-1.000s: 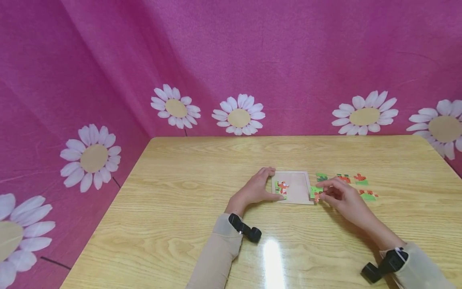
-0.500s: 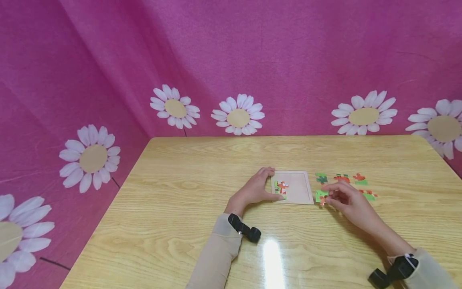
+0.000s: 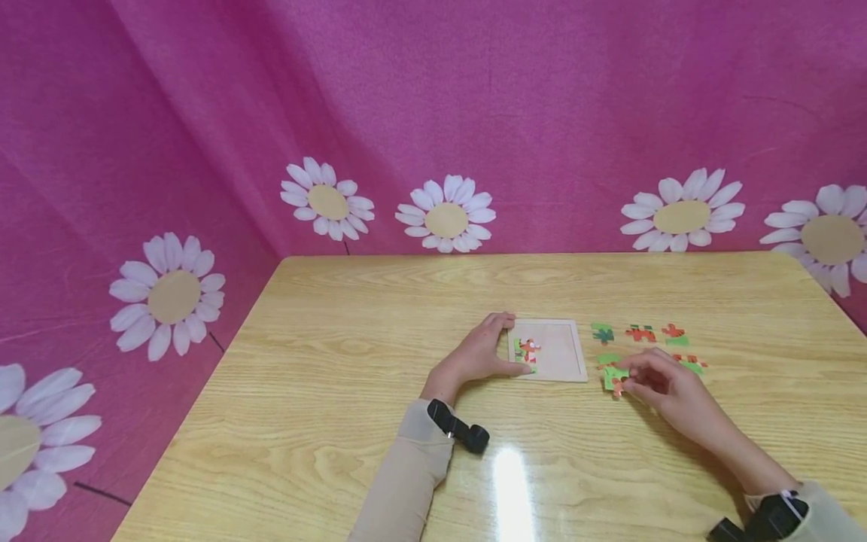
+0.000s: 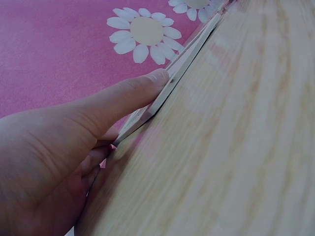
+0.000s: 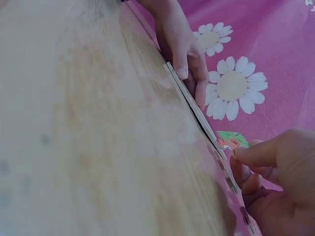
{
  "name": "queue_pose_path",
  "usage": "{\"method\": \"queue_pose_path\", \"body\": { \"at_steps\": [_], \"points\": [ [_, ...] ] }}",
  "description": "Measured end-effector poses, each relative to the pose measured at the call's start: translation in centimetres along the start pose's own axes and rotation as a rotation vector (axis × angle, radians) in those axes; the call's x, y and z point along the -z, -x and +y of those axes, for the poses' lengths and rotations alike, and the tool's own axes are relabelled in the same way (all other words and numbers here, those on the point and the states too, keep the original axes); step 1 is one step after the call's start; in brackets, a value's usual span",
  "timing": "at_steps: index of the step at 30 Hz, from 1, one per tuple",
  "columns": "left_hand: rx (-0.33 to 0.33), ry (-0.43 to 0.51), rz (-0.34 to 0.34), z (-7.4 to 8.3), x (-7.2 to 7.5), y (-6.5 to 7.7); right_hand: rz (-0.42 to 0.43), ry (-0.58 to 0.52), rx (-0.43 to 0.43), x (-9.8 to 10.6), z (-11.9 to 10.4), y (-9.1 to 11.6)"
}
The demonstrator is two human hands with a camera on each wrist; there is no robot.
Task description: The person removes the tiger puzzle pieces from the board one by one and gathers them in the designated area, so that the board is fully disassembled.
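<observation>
My left hand [image 3: 477, 350] holds the left side of a square wooden puzzle tray [image 3: 580, 354], thumb on the near rim and fingers around the far left corner. In the left wrist view the thumb [image 4: 133, 93] lies on the tray's edge. Inside the tray, at its left, sits a puzzle piece [image 3: 528, 349] with an orange animal's face, partly beside my thumb. To the right of the tray, my right hand [image 3: 670, 388] pinches a green-and-orange puzzle piece [image 3: 613, 377] between thumb and fingers. That piece [image 5: 234, 138] is held raised in the right wrist view.
Loose puzzle pieces lie right of the tray: a dark green one [image 3: 601, 333], an orange striped one [image 3: 640, 333], an orange-and-green one [image 3: 674, 334] and another [image 3: 692, 366] beyond my right hand. A green piece [image 3: 608, 359] shows behind the held one. Pink flowered cloth [image 3: 542, 135] backs the table [image 3: 379, 301].
My right hand has drawn the pinched puzzle piece away from the tray's right edge, rightward and toward me. My left hand and the tray have stayed in place.
</observation>
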State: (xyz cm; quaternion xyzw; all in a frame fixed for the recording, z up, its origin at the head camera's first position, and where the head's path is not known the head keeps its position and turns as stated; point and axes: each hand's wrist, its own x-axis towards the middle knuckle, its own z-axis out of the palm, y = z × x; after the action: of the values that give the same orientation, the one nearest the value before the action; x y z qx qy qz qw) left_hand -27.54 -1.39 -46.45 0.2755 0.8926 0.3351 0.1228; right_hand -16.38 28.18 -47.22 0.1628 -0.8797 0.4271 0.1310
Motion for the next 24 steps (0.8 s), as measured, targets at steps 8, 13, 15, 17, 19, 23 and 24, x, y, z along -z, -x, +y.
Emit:
{"method": "queue_pose_path", "body": {
  "at_steps": [8, 13, 15, 17, 19, 23, 24],
  "points": [
    [0.013, -0.004, 0.0, 0.0, 0.0, -0.1, 0.003, -0.032, 0.011, 0.2, 0.5, 0.8],
    [0.018, -0.007, 0.001, 0.0, 0.0, 0.0, -0.004, -0.022, -0.003, 0.3, 0.7, 1.1],
    [0.019, -0.009, 0.0, 0.0, 0.0, 0.0, -0.007, -0.015, -0.005, 0.3, 0.8, 1.2],
    [0.019, -0.009, -0.003, 0.0, 0.0, 0.0, -0.009, -0.007, 0.0, 0.3, 0.8, 1.2],
    [0.018, -0.008, -0.005, 0.0, 0.0, -0.1, -0.006, -0.003, 0.013, 0.3, 0.8, 1.3],
    [0.012, -0.007, -0.007, 0.0, 0.0, -0.1, -0.004, 0.003, 0.042, 0.2, 0.6, 1.3],
    [0.01, -0.006, -0.006, 0.0, -0.1, -0.1, -0.002, 0.005, 0.049, 0.2, 0.6, 1.3]
  ]
}}
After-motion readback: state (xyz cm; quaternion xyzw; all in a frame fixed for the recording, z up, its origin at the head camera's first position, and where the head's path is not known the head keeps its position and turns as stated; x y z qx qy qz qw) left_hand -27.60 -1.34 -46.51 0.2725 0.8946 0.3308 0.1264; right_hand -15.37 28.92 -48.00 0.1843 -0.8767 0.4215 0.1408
